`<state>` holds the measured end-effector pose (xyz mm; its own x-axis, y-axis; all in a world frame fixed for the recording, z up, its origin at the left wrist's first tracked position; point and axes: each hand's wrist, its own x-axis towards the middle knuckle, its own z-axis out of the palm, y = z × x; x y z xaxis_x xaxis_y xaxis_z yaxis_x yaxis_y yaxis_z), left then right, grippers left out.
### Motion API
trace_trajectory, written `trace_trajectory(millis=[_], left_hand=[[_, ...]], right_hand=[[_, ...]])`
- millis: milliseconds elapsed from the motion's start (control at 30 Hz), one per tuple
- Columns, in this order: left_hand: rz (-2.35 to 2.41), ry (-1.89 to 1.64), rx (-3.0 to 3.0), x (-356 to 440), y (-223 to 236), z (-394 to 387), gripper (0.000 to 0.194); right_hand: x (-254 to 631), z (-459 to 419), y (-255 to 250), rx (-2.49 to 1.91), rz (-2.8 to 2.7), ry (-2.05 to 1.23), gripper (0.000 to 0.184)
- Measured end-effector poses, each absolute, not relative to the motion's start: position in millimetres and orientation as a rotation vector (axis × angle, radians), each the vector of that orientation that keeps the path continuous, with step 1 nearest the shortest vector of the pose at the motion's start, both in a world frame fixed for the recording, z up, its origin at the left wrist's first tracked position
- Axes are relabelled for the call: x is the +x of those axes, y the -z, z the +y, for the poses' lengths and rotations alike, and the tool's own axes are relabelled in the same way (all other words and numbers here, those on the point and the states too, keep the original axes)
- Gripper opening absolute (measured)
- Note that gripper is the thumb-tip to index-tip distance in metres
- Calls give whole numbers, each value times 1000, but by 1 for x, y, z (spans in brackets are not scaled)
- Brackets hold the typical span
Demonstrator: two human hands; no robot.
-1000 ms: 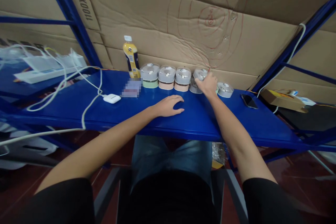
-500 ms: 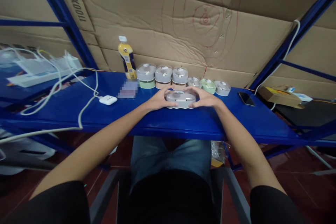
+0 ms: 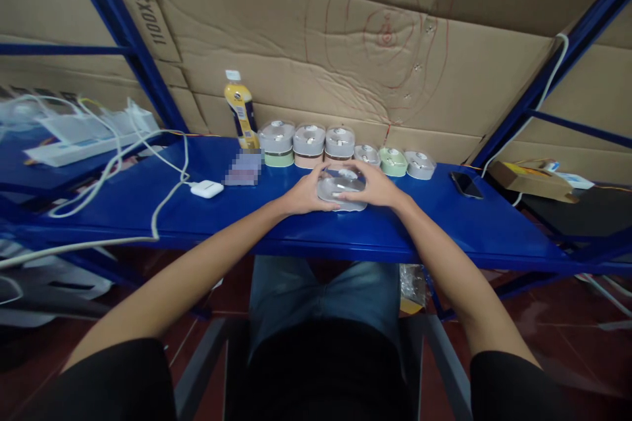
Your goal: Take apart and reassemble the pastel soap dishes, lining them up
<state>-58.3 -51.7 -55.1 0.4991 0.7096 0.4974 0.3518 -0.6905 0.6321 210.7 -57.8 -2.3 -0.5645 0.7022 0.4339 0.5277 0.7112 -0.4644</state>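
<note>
In the head view, an oval grey-white plastic container with a clear lid [image 3: 342, 189] is at the middle of the blue shelf. My left hand [image 3: 305, 195] is curled round its left side, thumb at the near edge. From the right, my right hand [image 3: 379, 185] grips it, with the thumb laid across the front. The far fingers of both hands are partly hidden behind the container. Whether the lid is seated on the base cannot be made out. Just behind stand stacked clear-lidded containers [image 3: 309, 143] with green and pinkish bases.
A green single container [image 3: 394, 162] stands between two grey ones at the back. A yellow bottle [image 3: 241, 112], a blurred pack [image 3: 244, 168] and a white charger case [image 3: 206, 189] are to the left, with cables [image 3: 165, 207]. At right lies a phone [image 3: 466, 185].
The container has turned and tilted between my hands. My right thumb has moved left across its front, and my left hand has shifted slightly nearer. The camera view has moved slightly.
</note>
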Motion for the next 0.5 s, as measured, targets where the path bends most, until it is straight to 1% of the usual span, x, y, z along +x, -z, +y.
trace_trajectory(millis=[33, 67, 133, 167, 200, 233, 300, 500], left_hand=[[885, -1050, 2342, -59, 54, -54, 120], [881, -1026, 2399, -60, 52, -56, 107], [859, -952, 2509, -59, 49, -62, 76], [851, -915, 2549, -58, 47, -65, 63], [847, -886, 2576, -57, 46, -67, 55], [847, -867, 2590, -56, 44, -70, 51], [855, -869, 2592, -54, 42, -72, 49], [1048, -1059, 2466, -72, 38, -59, 53]], right_hand=[[219, -56, 0, -967, -2240, -382, 93], [227, -54, -2, -1020, -2170, -387, 89], [245, -50, -4, -1143, -2068, -386, 83], [254, -48, -4, -1201, -2040, -380, 81], [261, -46, -4, -1250, -2022, -377, 80], [266, -45, -3, -1288, -2011, -380, 80], [273, -44, -2, -1349, -2001, -406, 81], [284, -40, -3, -1511, -2080, -481, 89]])
